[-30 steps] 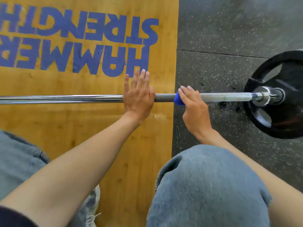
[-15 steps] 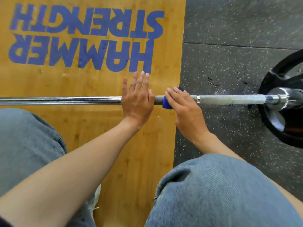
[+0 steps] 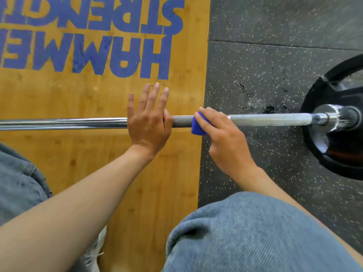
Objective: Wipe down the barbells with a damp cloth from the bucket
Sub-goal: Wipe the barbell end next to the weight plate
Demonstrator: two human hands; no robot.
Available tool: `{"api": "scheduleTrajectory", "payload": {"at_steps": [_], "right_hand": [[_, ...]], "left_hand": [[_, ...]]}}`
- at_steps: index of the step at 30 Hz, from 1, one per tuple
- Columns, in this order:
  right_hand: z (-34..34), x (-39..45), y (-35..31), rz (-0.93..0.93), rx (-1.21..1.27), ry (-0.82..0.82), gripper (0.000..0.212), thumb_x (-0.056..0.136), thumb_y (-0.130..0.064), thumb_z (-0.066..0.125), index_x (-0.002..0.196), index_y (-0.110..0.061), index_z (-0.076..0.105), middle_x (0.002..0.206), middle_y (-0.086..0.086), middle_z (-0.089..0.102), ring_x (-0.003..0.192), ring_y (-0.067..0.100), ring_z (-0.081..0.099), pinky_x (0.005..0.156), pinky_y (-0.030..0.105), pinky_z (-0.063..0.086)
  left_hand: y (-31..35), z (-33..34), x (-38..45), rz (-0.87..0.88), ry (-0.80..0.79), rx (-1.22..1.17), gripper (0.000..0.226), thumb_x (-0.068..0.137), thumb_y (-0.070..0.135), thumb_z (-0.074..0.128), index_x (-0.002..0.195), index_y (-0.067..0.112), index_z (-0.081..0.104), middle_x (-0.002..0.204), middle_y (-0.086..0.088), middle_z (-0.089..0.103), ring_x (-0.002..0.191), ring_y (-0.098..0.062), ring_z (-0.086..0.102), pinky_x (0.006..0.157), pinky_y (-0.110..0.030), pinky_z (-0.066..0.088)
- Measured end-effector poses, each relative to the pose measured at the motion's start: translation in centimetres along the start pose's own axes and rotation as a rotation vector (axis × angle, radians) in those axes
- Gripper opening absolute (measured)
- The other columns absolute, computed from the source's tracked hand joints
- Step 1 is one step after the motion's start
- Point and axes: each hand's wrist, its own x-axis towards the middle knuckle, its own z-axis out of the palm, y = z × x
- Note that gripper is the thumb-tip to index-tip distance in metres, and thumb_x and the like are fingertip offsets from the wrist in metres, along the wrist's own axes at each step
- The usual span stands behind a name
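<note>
Left hand flat on the barbell steadying it, right hand curled round the blue cloth on the knurling. Cloth's slid inward from the plate side, so that stretch looks wiped.

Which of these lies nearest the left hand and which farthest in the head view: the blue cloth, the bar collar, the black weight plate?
Measured from the left hand, which rests flat on the barbell:
1. Blue cloth, just to its right, held on the bar by the right hand.
2. Bar collar, far right along the bar.
3. Black weight plate, beyond the collar at the right edge.
</note>
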Motion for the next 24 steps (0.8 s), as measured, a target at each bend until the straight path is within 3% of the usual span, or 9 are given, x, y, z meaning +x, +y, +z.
{"api": "scheduleTrajectory", "payload": {"at_steps": [5,10,15,20,24], "right_hand": [[-1.2,-1.2,3.6,0.276,-0.036,0.173,0.062,0.084,0.022,0.049,0.14,-0.004,0.059,0.145,0.008,0.057,0.138,0.031,0.048,0.119,0.044,0.034],[-0.2,-0.4,3.3,0.075,-0.038,0.132,0.065,0.082,0.02,0.049,0.142,-0.004,0.056,0.149,0.008,0.053,0.141,0.031,0.046,0.121,0.042,0.032],[-1.8,-1.1,7.2,0.379,-0.028,0.325,0.054,0.087,0.018,0.053,0.136,-0.004,0.062,0.141,0.009,0.059,0.135,0.03,0.05,0.117,0.043,0.038],[-0.2,0.0,6.3,0.103,-0.028,0.269,0.054,0.087,0.015,0.049,0.136,-0.003,0.061,0.142,0.01,0.059,0.135,0.031,0.051,0.12,0.04,0.034],[-0.7,0.4,8.7,0.293,-0.007,0.424,0.045,0.093,0.011,0.047,0.132,-0.002,0.065,0.138,0.011,0.061,0.133,0.033,0.053,0.117,0.045,0.037]], "left_hand": [[0.2,-0.2,0.7,-0.033,-0.053,-0.007,0.051,0.1,0.032,0.038,0.147,0.023,0.053,0.159,-0.002,0.044,0.15,-0.023,0.035,0.125,-0.054,0.013],[3.8,-0.3,2.4,-0.076,-0.058,-0.111,0.056,0.094,0.027,0.048,0.149,0.019,0.049,0.162,-0.003,0.039,0.152,-0.02,0.03,0.126,-0.05,0.011],[11.6,1.2,4.7,-0.031,-0.225,-0.148,0.053,0.101,0.034,0.034,0.151,0.018,0.047,0.163,-0.003,0.037,0.153,-0.02,0.027,0.126,-0.048,0.014],[12.2,2.6,5.3,-0.034,-0.244,-0.05,0.055,0.102,0.038,0.024,0.148,0.025,0.051,0.16,-0.002,0.042,0.15,-0.023,0.034,0.123,-0.054,0.019],[12.2,2.9,6.7,-0.066,-0.279,-0.062,0.056,0.101,0.038,0.023,0.147,0.026,0.052,0.16,-0.001,0.042,0.151,-0.021,0.033,0.123,-0.053,0.018]]}}
